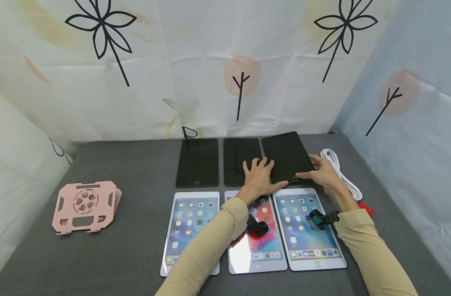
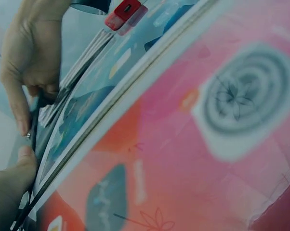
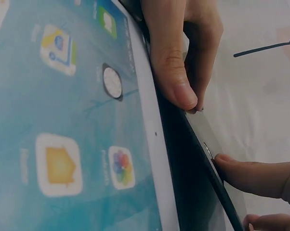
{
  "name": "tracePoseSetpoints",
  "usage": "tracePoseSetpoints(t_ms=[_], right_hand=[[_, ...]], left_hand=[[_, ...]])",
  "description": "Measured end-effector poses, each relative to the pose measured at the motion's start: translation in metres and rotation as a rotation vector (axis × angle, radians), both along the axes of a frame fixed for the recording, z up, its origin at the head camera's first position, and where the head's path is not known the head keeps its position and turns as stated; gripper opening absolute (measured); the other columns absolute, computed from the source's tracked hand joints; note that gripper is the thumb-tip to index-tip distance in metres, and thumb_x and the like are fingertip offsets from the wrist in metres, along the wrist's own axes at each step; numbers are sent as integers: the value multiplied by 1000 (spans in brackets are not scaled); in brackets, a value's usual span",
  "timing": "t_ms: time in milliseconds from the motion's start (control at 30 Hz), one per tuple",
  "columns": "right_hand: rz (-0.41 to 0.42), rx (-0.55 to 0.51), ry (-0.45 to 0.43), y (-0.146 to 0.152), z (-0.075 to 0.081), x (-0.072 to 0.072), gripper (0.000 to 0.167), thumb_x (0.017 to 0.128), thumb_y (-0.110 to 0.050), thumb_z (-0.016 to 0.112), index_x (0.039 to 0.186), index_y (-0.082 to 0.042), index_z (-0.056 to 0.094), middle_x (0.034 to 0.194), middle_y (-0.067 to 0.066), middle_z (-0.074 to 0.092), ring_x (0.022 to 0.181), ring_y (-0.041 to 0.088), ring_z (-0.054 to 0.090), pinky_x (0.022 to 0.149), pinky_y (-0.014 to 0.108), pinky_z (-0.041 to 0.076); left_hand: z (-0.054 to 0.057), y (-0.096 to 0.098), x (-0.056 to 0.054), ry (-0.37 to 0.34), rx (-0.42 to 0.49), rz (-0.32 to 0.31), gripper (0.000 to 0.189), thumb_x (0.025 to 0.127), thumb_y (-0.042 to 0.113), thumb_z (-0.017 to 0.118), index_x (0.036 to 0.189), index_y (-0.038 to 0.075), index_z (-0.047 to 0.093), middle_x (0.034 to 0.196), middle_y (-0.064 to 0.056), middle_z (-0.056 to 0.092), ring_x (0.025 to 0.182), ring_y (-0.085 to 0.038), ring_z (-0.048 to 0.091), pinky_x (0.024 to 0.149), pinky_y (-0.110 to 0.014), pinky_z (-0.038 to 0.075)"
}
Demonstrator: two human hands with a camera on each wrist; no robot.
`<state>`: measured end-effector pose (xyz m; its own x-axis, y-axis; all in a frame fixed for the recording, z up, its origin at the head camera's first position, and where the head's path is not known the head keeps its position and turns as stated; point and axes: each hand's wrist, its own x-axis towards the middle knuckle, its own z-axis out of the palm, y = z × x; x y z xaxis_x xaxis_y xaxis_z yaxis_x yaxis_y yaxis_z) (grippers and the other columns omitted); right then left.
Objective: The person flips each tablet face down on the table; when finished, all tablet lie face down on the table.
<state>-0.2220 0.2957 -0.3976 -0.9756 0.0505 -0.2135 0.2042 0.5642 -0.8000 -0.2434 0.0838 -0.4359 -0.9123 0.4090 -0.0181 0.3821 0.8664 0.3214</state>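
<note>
A black tablet (image 1: 286,154) with a round home button lies askew at the back right, its near edge raised off the table in the right wrist view. My right hand (image 1: 323,172) grips its near right corner, thumb along the front edge and fingers at the right side. My left hand (image 1: 258,177) spreads its fingers over the second black tablet (image 1: 234,164), its thumb touching the askew one's near edge. In the right wrist view, the left thumb (image 3: 181,91) and right thumb (image 3: 251,175) both meet that edge. Fingertips under the tablet are hidden.
A third black tablet (image 1: 197,162) lies back left. In front stand three white tablets with lit-looking screens: left (image 1: 190,222), middle (image 1: 273,242), right (image 1: 303,222). A coiled white cable (image 1: 345,176) with a red plug (image 1: 366,207) lies right; a pink stand (image 1: 86,205) sits left.
</note>
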Motion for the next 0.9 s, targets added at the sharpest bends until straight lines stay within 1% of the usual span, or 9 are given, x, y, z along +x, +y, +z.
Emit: tracePoseSetpoints(t_ms=[100,200,267,433,567,667,767,833,900], right_hand=[[8,-4,32,0,3,1,94,90,-16,78,161,3,20,149,31,43,122,38,51,87,28,48],[19,-22,51,-1,6,3,93,90,-14,78,162,0,20,148,30,44,116,30,56,79,19,48],[27,-37,62,-2,8,4,94,90,-14,78,163,-2,19,147,29,44,110,21,58,78,17,49],[41,-38,90,-1,11,6,96,89,-12,78,163,-3,18,138,26,48,91,0,56,76,19,52],[63,-49,130,0,14,8,95,88,-7,78,163,-2,20,128,24,50,83,-6,58,74,22,56],[72,-41,162,0,17,9,94,86,-4,78,162,-2,22,126,22,48,88,2,61,72,20,56],[82,-8,179,1,22,11,95,86,-4,78,163,-3,21,133,27,46,105,23,63,73,15,52],[95,13,178,0,25,13,97,87,-4,77,163,-3,18,143,30,42,118,40,58,75,14,48],[115,24,176,1,28,14,99,87,-4,77,164,-4,15,152,32,37,128,49,51,77,16,47]], left_hand=[[3,2,0,3,-16,-6,87,91,74,56,159,23,39,166,-5,36,154,-30,29,125,-61,19],[6,3,0,8,-27,-17,86,91,72,57,158,20,40,164,-7,40,153,-30,30,125,-57,21],[8,3,0,5,-24,-22,86,92,71,58,158,20,41,163,-7,42,153,-30,31,125,-56,22],[11,3,2,-12,13,-23,82,93,67,59,159,21,40,163,-7,42,152,-29,32,125,-54,25],[12,6,4,0,50,-27,78,94,65,60,158,22,42,161,-6,45,149,-29,36,122,-53,28],[12,8,7,5,71,-33,77,95,64,59,158,23,42,160,-6,47,148,-29,39,121,-52,30],[11,11,8,-1,99,-37,77,95,63,59,158,22,41,160,-7,47,147,-29,39,120,-51,31],[9,13,9,-6,125,-38,77,96,62,59,159,22,40,161,-7,45,147,-29,40,120,-50,31],[7,15,10,-9,146,-38,76,96,61,59,159,22,39,161,-7,44,147,-29,41,120,-51,30]])
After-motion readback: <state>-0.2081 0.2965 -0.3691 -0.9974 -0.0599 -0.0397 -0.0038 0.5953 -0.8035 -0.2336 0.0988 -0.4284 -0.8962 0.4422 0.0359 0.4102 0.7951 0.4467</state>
